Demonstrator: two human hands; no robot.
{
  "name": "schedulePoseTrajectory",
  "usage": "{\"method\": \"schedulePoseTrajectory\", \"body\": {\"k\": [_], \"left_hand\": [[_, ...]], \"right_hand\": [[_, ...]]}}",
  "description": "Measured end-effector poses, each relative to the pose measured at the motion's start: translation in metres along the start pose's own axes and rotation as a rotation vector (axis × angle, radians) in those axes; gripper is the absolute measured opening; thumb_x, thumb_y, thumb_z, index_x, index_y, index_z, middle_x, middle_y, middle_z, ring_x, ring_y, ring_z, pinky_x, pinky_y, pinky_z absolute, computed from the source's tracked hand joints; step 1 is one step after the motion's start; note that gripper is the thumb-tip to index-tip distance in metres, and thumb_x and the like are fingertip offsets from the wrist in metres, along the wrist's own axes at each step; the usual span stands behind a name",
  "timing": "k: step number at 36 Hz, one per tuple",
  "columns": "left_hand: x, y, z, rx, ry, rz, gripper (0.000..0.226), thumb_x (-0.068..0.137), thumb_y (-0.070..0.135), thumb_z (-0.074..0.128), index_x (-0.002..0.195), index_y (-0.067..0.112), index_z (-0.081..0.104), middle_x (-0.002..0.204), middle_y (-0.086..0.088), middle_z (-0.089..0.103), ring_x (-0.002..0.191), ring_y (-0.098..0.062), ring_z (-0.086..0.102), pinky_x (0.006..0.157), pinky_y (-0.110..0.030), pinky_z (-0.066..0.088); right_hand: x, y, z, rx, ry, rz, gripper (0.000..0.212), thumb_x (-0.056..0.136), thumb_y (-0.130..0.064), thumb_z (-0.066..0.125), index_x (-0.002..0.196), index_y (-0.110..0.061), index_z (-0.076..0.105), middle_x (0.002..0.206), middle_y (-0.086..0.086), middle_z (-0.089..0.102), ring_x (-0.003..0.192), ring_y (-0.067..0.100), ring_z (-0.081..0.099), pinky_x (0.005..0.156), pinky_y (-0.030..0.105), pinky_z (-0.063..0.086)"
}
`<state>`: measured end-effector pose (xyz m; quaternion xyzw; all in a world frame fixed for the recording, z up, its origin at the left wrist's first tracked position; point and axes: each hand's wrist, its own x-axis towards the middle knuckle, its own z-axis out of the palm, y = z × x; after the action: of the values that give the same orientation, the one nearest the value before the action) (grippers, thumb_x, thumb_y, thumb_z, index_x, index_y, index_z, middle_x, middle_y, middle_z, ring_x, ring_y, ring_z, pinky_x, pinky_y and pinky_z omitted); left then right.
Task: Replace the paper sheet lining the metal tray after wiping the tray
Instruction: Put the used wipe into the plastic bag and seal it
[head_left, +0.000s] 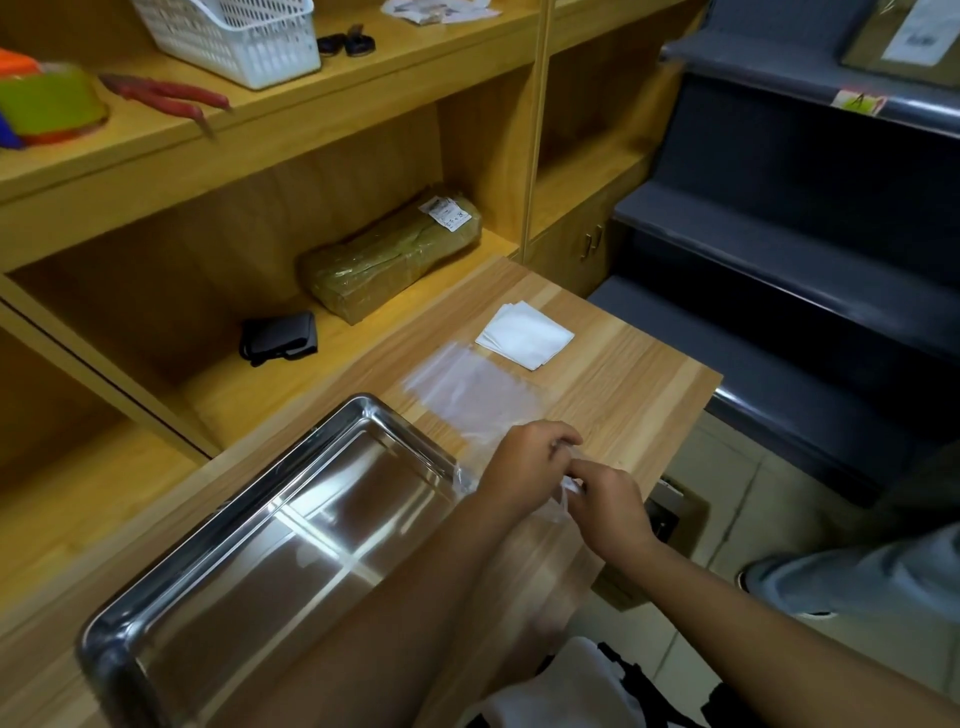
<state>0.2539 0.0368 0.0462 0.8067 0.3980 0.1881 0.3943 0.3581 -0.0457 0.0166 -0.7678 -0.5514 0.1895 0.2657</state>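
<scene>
Fingers of both hands — left hand (524, 460) and right hand (608, 506) — pinch the near edge of a thin translucent paper sheet (470, 389) lying on the wooden counter (639, 374). Just left of the hands sits the metal tray (249, 530), bare and shiny inside, its right rim beside the sheet. Beyond the sheet rests a folded white cloth (524, 335) — and farther back, a wrapped brown parcel (392, 252) on the shelf.

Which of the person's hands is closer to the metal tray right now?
Left. The left hand sits just past the metal tray by its right rim; the right hand is further right, both pinching the clear plastic sheet.
</scene>
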Motion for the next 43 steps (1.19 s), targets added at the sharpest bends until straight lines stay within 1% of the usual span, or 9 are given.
{"method": "schedulePoseTrajectory", "body": {"k": [3,10,15,19,22,26,32,38,43], "left_hand": [[-0.001,0.003,0.003,-0.018,0.000,0.021,0.033,0.088,0.004,0.049,0.107,0.012,0.074,0.109,-0.003,0.074,0.099,-0.015,0.066,0.088,-0.027,0.052],[-0.003,0.005,0.006,-0.021,-0.017,0.044,0.032,0.089,0.003,0.049,0.107,0.011,0.074,0.109,-0.003,0.073,0.095,-0.014,0.065,0.084,-0.024,0.050],[-0.001,-0.003,0.002,-0.014,-0.027,0.005,0.032,0.090,0.004,0.050,0.107,0.014,0.074,0.110,0.000,0.074,0.102,-0.012,0.066,0.092,-0.027,0.052],[0.000,-0.008,-0.007,-0.022,-0.018,-0.029,0.032,0.091,0.004,0.051,0.108,0.016,0.075,0.112,0.003,0.074,0.104,-0.011,0.065,0.092,-0.026,0.050],[0.000,-0.009,-0.012,-0.034,-0.015,-0.035,0.031,0.090,0.005,0.053,0.106,0.017,0.076,0.111,0.004,0.074,0.100,-0.009,0.065,0.089,-0.023,0.050],[-0.001,-0.007,-0.014,-0.046,-0.047,-0.041,0.031,0.091,0.004,0.053,0.105,0.018,0.077,0.109,0.004,0.075,0.099,-0.010,0.066,0.084,-0.019,0.047],[-0.009,-0.006,-0.022,-0.007,-0.127,-0.046,0.044,0.087,-0.003,0.051,0.117,0.020,0.072,0.121,0.004,0.070,0.093,-0.013,0.063,0.077,-0.011,0.042],[-0.029,-0.024,-0.038,0.026,-0.137,-0.037,0.054,0.080,-0.005,0.056,0.129,0.020,0.063,0.132,0.001,0.059,0.091,-0.009,0.051,0.076,-0.016,0.042],[-0.040,-0.037,-0.045,-0.164,-0.015,-0.242,0.024,0.093,0.023,0.061,0.114,0.020,0.071,0.118,0.004,0.069,0.103,-0.014,0.063,0.093,-0.038,0.053]], "right_hand": [[-0.001,0.005,0.000,-0.002,-0.012,-0.021,0.010,0.087,-0.012,0.066,0.095,-0.008,0.071,0.075,0.001,0.066,0.063,0.013,0.054,0.058,0.027,0.044],[-0.004,0.019,0.004,0.007,-0.047,-0.009,0.013,0.085,-0.005,0.060,0.092,-0.009,0.069,0.082,0.006,0.066,0.073,0.019,0.061,0.068,0.045,0.054],[-0.016,0.013,-0.008,0.142,0.113,0.018,0.012,0.089,-0.009,0.060,0.088,-0.016,0.070,0.077,-0.003,0.067,0.071,0.012,0.062,0.068,0.037,0.055],[-0.010,0.015,-0.019,0.166,0.213,0.170,0.028,0.084,-0.031,0.069,0.111,-0.025,0.063,0.097,-0.009,0.056,0.088,0.012,0.056,0.078,0.036,0.054],[-0.003,0.020,-0.026,0.202,0.067,0.272,0.058,0.081,-0.049,0.070,0.133,-0.033,0.049,0.115,-0.005,0.042,0.104,0.017,0.050,0.088,0.039,0.051],[0.001,0.024,-0.028,0.242,-0.249,0.290,0.060,0.084,-0.045,0.068,0.139,-0.036,0.044,0.122,0.003,0.046,0.109,0.021,0.052,0.094,0.042,0.050],[0.006,0.018,-0.017,0.295,-0.151,0.310,0.027,0.098,-0.019,0.052,0.122,-0.015,0.065,0.098,0.003,0.066,0.073,0.022,0.070,0.070,0.033,0.058],[0.013,0.010,-0.013,0.635,0.021,0.496,0.030,0.095,-0.003,0.046,0.112,-0.009,0.069,0.126,0.014,0.058,0.099,0.034,0.064,0.072,0.041,0.062],[0.014,-0.013,-0.014,0.845,0.051,0.545,0.030,0.095,0.003,0.040,0.092,-0.005,0.069,0.108,0.020,0.063,0.089,0.040,0.068,0.063,0.034,0.062]]}}
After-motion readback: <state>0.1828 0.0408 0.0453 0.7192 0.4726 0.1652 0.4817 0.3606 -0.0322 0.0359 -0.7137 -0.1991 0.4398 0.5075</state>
